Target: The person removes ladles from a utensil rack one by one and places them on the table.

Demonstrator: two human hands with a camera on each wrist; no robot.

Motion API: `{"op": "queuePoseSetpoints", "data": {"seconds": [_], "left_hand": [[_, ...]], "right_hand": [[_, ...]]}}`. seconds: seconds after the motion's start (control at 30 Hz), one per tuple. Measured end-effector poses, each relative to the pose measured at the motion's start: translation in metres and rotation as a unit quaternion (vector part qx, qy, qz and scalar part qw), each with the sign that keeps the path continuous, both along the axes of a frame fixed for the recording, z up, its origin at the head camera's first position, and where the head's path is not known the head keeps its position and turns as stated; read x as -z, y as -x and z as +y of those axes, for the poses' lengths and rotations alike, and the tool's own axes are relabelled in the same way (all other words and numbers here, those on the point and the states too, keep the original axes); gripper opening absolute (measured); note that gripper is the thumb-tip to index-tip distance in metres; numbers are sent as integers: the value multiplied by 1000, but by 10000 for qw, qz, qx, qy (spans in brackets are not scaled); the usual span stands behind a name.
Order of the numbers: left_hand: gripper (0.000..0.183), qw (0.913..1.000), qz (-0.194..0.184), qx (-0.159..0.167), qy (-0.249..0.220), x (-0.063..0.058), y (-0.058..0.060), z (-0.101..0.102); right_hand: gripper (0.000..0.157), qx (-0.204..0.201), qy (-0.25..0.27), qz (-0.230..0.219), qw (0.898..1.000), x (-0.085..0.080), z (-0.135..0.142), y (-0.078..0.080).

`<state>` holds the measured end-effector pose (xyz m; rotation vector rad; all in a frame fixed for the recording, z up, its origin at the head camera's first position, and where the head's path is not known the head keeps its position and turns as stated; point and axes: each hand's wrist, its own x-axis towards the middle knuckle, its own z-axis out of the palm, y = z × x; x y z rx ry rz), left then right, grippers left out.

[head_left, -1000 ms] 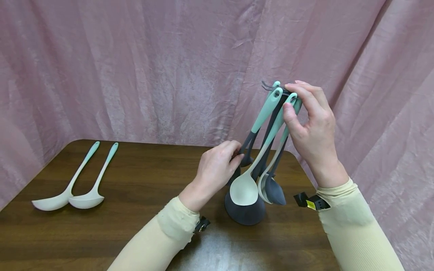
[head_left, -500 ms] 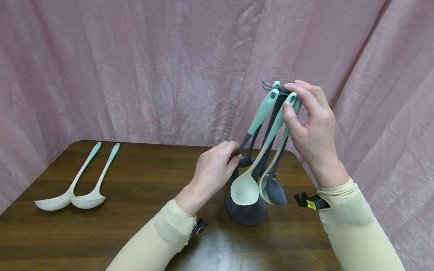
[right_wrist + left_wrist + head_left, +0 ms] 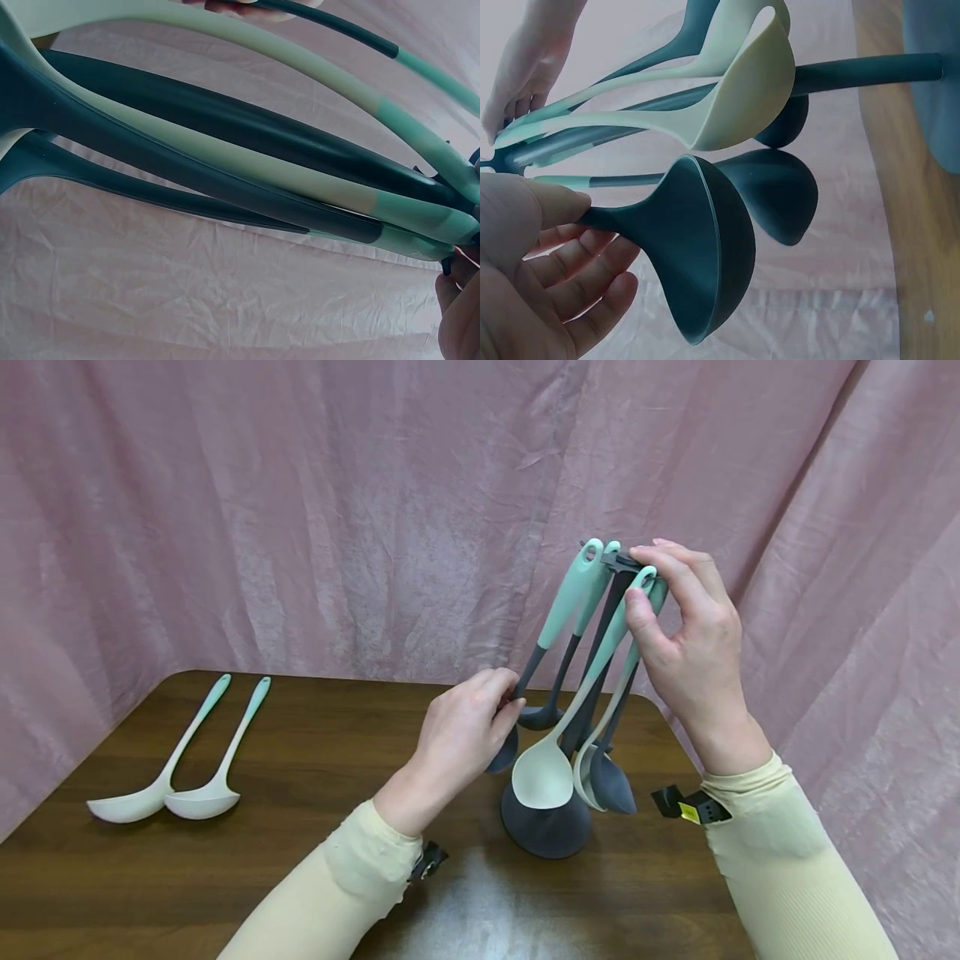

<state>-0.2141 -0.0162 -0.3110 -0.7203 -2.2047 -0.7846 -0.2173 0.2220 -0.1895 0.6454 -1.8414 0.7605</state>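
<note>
Looks like a curtained-off filming spot; rm type beyond can't be told. Pink curtain point(image 3: 375, 527) hangs in folds from 9 thru 12 to 3 o'clock, just behind a brown wood-look desk point(image 3: 337, 743) at 6. Blk L cam point(image 3: 429, 862) approx. 6:30 + R cam point(image 3: 693, 807) at 4 suggest recording setup. Kitchen stuff on desk: ladles point(image 3: 201, 803) at 8, utensil stand point(image 3: 546, 837) at 5.

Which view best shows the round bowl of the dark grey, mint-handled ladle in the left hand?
Left wrist: the round dark grey bowl is whole, rim and inside unobstructed. Head: the left hand partly covers it. Right wrist: it's out of frame; only parts of its dark grey stem and mint handle show, top right.
</note>
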Motion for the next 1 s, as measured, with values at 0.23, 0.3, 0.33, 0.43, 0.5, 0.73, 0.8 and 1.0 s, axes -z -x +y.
{"op": "queuePoseSetpoints", "data": {"seconds": [0.23,0.3,0.33,0.43,0.5,0.73,0.8,1.0], "left_hand": [[11,10000,-49,-50,4,-4,-2,-12],[12,10000,-71,-69,-1,-4,-1,-15],[12,9999,-73,-82,-2,-4,-1,-17],[12,9999,-74,-115,-26,-5,-1,-23],[11,9999,-90,-138,-54,-4,-1,-27],[7,9995,-150,-240,-103,-1,-2,-40],[7,9994,-163,-293,-70,1,-2,-44],[9,9987,-171,-487,-7,6,-2,-54]], "right_hand": [[37,5,8,14,10000,0,0,1],[37,7,6,14,10000,0,-1,1],[37,9,8,12,10000,0,-1,1],[37,8,19,21,10000,0,-1,1],[36,8,32,21,10000,0,-2,1],[36,7,39,10,10000,1,-1,2],[37,11,26,8,10000,1,-1,2],[38,47,-20,2,10000,2,0,2]]}}
